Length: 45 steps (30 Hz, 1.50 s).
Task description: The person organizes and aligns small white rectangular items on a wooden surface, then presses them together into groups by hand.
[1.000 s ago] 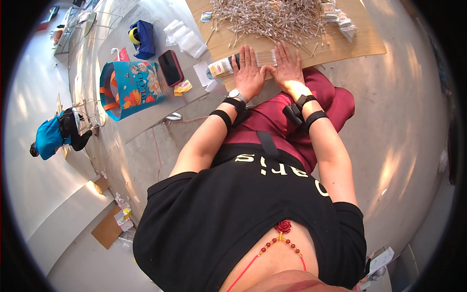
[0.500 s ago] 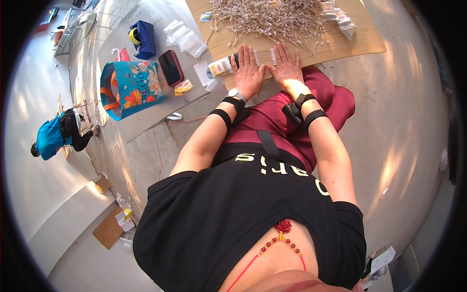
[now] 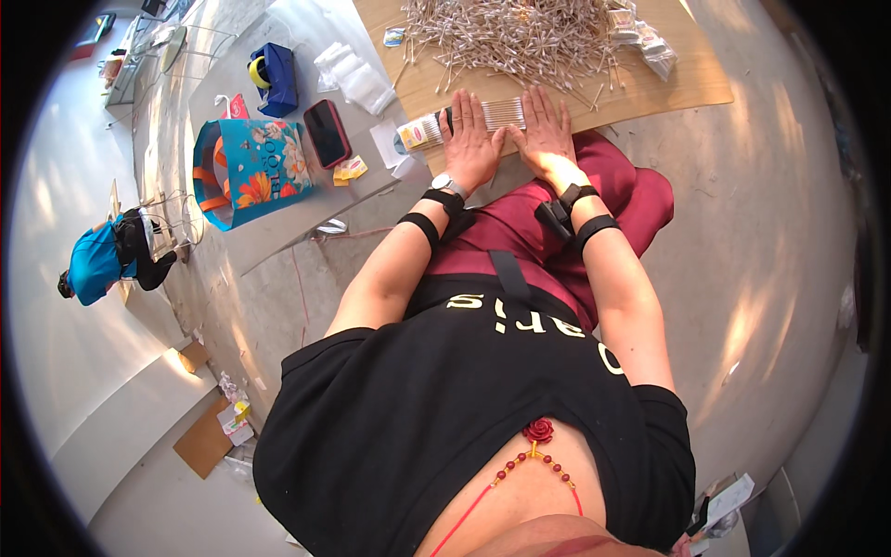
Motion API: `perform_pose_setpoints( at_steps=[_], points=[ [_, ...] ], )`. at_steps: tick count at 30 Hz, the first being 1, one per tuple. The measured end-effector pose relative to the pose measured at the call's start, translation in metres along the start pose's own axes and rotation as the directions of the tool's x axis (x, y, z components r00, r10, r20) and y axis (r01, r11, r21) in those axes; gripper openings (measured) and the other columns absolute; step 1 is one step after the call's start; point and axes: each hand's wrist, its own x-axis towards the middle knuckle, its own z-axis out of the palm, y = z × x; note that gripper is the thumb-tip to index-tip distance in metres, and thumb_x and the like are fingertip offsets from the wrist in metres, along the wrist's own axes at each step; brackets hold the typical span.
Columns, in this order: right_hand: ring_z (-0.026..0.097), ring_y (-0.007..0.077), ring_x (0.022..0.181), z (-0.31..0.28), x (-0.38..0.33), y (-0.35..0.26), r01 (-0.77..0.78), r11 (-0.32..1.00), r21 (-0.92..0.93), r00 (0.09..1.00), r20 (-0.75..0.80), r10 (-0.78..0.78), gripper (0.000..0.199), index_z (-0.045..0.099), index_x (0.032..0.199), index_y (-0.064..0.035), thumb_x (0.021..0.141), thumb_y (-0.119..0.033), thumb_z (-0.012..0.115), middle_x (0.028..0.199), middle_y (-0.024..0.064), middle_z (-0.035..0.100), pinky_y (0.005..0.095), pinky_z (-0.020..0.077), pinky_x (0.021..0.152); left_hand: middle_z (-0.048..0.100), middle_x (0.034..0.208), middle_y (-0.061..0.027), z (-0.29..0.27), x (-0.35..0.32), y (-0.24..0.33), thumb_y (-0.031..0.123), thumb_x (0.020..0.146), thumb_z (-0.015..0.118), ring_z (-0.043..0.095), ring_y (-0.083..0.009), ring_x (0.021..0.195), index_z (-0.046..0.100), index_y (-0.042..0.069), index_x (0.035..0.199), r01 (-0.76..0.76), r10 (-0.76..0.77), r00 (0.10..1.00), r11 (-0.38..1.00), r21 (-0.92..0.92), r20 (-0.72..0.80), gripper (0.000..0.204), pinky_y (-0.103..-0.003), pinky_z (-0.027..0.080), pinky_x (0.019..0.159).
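Observation:
A row of cotton swabs (image 3: 504, 113) lies side by side near the close edge of the wooden board (image 3: 691, 84). My left hand (image 3: 472, 148) rests palm down, its fingers stretched over the left part of that row. Beside it, my right hand (image 3: 546, 139) lies flat over the row's right end, with the thumbs close together. A clear packet with a yellow and white label (image 3: 414, 136) sticks out left of my left hand. Beyond my fingertips spreads a large loose heap of cotton swabs (image 3: 520, 37). What lies under both palms is hidden.
Left of the board, a grey table holds a phone (image 3: 328, 133), a blue tape dispenser (image 3: 275, 79), a floral bag (image 3: 255, 167), clear plastic bags (image 3: 355, 79) and yellow labels (image 3: 350, 169). Filled packets (image 3: 654, 46) sit by the heap. Far left, a person in blue (image 3: 97, 265) sits bent forward.

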Motion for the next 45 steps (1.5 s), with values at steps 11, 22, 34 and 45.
perform_pose_setpoints(
  at_steps=[11, 22, 34, 45],
  points=[
    [0.005, 0.0196, 0.164, -0.008, -0.002, -0.005, 0.006, 1.000, -0.028, 0.999, 0.031, -0.005, 0.086, 0.020, 0.168, -0.0072, 0.106, -0.067, 0.029, 0.177, 0.0065, 0.014, 0.0552, -0.0022, 0.129, 0.012, 0.174, -0.0242, 0.002, -0.002, 0.002, 0.048, 0.101, 0.053, 0.002, -0.0357, 0.164, 0.023, -0.007, 0.163, -0.026, 0.024, 0.999, 0.995, 0.093, 0.023, 0.088, -0.056, 0.000, 0.129],
    [0.006, 0.0182, 0.164, 0.001, 0.003, -0.003, 0.051, 0.991, 0.120, 0.994, -0.104, -0.038, 0.090, 0.021, 0.168, -0.0109, 0.103, -0.072, 0.032, 0.176, 0.0040, 0.016, 0.0526, -0.0029, 0.130, 0.014, 0.174, -0.0242, -0.009, 0.001, 0.002, 0.045, 0.101, 0.053, 0.005, -0.0358, 0.163, 0.023, -0.006, 0.163, -0.028, 0.028, 1.000, 0.999, -0.042, 0.004, 0.086, -0.055, 0.001, 0.129],
    [0.013, 0.0191, 0.163, -0.008, 0.001, -0.010, 0.176, 0.983, 0.051, 0.983, -0.067, -0.172, 0.085, 0.026, 0.167, -0.0104, 0.105, -0.069, 0.030, 0.174, 0.0059, 0.026, 0.0522, 0.0007, 0.130, 0.023, 0.174, -0.0132, -0.001, 0.003, -0.001, 0.043, 0.107, 0.042, 0.010, -0.0254, 0.164, 0.030, 0.003, 0.164, -0.137, 0.137, 0.991, 0.990, -0.006, 0.000, 0.071, -0.057, -0.002, 0.129],
    [0.009, 0.0178, 0.163, -0.003, 0.000, -0.009, 0.169, 0.981, 0.091, 0.985, -0.032, -0.167, 0.084, 0.026, 0.168, -0.0134, 0.105, -0.069, 0.029, 0.175, 0.0036, 0.022, 0.0500, 0.0000, 0.131, 0.020, 0.176, -0.0102, 0.003, 0.004, 0.003, 0.043, 0.107, 0.043, 0.010, -0.0250, 0.164, 0.030, 0.008, 0.165, -0.086, 0.086, 0.996, 0.996, -0.024, -0.005, 0.069, -0.058, -0.001, 0.128]
  ],
)
